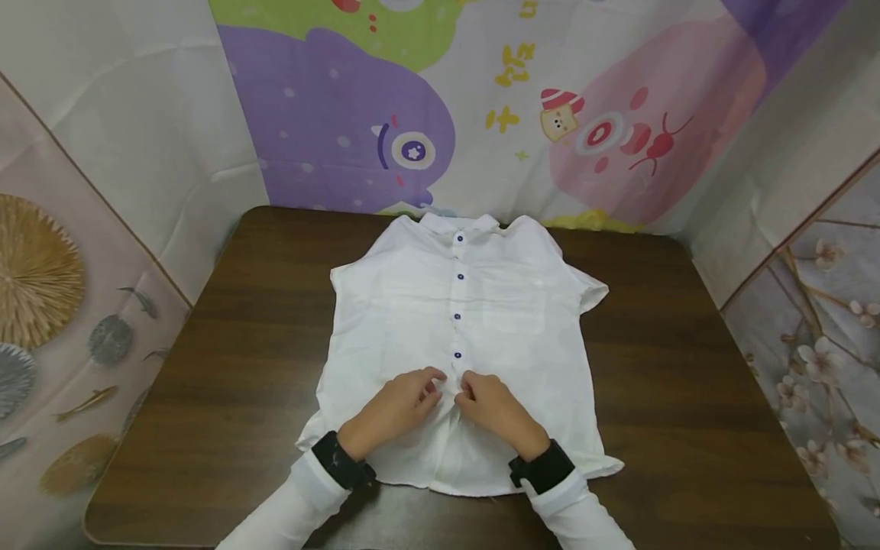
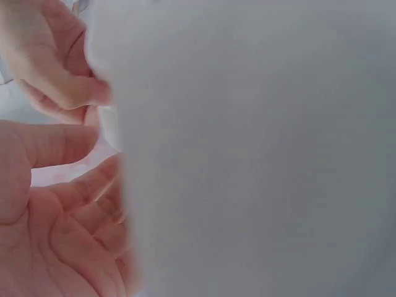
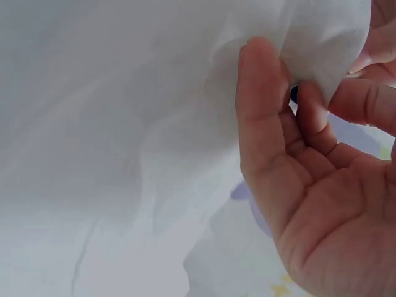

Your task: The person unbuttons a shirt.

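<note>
A white short-sleeved shirt (image 1: 399, 321) lies front up, its collar at the far side. Dark blue buttons (image 1: 457, 316) run down its middle placket. At the lower placket, my left hand (image 1: 399, 401) and right hand (image 1: 498, 409) meet with fingertips almost together. With thumb and fingers, the right hand (image 3: 328, 179) pinches the cloth edge, and a dark button (image 3: 294, 94) peeks out between its fingers. The left hand (image 2: 59, 216) holds the edge beside it between thumb and fingers. Raised white cloth (image 2: 247, 154) fills most of the left wrist view and hides those fingertips.
Under the shirt is a dark brown wooden table (image 1: 667, 367) with rounded corners. A cartoon-printed cloth (image 1: 330, 130) hangs behind it, and patterned panels (image 1: 62, 305) stand at both sides. Each wrist wears a black band (image 1: 546, 467) over a white sleeve.
</note>
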A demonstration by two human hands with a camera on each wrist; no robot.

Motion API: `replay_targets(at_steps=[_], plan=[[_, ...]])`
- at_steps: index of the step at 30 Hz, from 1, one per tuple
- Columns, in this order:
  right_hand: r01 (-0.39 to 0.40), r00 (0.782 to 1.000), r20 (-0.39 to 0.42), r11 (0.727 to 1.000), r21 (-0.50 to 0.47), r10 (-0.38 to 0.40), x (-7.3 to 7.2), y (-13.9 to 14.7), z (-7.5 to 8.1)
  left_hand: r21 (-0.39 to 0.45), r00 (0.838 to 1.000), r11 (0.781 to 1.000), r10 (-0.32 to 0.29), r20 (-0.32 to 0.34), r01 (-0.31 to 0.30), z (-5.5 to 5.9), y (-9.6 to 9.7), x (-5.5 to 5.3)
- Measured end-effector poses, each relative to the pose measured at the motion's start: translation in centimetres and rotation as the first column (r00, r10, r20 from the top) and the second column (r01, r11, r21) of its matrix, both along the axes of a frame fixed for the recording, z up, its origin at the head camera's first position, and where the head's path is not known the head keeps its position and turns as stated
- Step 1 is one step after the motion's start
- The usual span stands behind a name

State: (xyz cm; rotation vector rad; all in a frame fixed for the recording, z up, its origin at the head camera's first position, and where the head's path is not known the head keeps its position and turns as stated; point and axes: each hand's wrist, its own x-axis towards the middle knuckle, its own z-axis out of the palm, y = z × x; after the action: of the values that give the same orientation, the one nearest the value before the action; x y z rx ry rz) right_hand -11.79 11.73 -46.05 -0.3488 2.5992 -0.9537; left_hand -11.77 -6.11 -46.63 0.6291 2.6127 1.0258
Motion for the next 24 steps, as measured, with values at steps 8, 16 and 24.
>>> replay_targets(at_steps=[8, 16, 24], plan=[[-0.004, 0.998, -0.068, 0.988, -0.155, -0.007, -0.8, 1.3, 2.5, 0.103, 0.988, 0.994, 0.044, -0.146, -0.029, 1.6, 1.1, -1.0], [0.059, 0.985, -0.140, 0.962, -0.267, -0.100, -1.4, 1.9, 3.6, 0.186, 0.964, 0.982, 0.082, -0.251, -0.035, 2.9, 2.2, -1.7], [0.085, 0.965, -0.209, 0.941, -0.328, -0.160, -1.4, 2.0, 4.6, 0.202, 0.935, 0.978, 0.116, -0.334, -0.049, 3.9, 3.1, -2.1]])
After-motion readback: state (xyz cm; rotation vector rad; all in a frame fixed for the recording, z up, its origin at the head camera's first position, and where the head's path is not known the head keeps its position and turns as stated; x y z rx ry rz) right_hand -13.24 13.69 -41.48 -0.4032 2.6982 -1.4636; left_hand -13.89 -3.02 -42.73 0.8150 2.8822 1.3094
